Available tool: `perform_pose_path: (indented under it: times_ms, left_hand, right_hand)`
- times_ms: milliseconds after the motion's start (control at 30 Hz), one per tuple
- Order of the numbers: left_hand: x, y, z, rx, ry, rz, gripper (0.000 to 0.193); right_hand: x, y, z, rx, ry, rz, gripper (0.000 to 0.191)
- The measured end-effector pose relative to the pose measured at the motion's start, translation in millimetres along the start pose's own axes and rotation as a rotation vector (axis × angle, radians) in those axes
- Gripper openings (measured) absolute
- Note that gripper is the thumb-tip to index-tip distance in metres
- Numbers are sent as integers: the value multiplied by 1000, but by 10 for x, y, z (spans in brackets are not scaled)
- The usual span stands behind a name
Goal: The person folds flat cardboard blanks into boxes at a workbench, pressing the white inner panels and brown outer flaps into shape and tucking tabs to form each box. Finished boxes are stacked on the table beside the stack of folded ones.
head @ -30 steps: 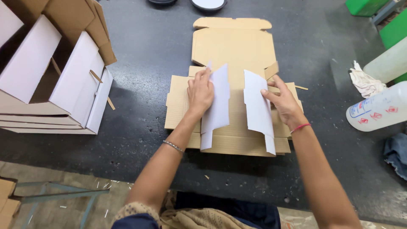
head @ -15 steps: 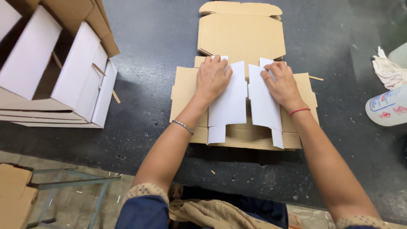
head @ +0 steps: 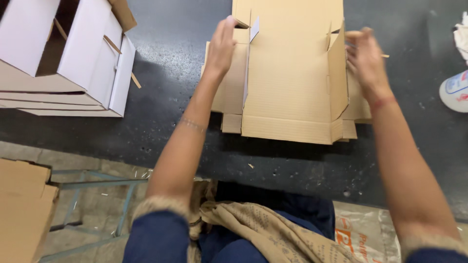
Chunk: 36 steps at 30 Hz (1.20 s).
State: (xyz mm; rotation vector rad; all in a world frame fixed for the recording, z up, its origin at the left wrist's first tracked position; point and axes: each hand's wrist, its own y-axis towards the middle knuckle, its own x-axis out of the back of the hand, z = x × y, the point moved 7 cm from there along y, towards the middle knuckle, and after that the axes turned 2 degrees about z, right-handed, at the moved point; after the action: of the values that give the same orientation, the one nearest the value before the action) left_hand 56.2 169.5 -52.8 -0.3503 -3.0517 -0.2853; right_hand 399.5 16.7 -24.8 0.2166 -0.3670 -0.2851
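The flat cardboard box blank (head: 292,83) lies on the dark table (head: 161,126) at 12 o'clock. The left hand (head: 222,46) pinches its left side flap; the right hand (head: 365,61) grips its right flap.

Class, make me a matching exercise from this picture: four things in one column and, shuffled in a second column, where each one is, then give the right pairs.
Things
1. left hand
2. right hand
3. stack of white-faced folded boxes
4. brown cardboard box blank

Places
A. at the raised right side flap of the blank
B. on the dark table, between the two hands
C. at the upper left of the table
D. at the raised left side flap of the blank

Pairs: 1-D, 2-A, 3-C, 4-B
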Motion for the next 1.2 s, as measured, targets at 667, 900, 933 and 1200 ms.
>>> perform_pose_path:
  times_ms: [667,900,933,1200]
  left_hand:
    - [-427,-2405,-861,-565,857,139,47]
    - [-399,-2312,-1003,-436,808,142,54]
    - [-390,-2328,-1073,-465,803,124,54]
    - [275,-1744,-1091,-445,355,-218,36]
  right_hand:
    - [-818,-2121,1354,182,-782,16,25]
    - [-1124,-1938,1573,409,-905,216,41]
    - [-1129,-1892,1537,399,-910,236,42]
    - [-772,-1399,1198,227,-800,222,33]
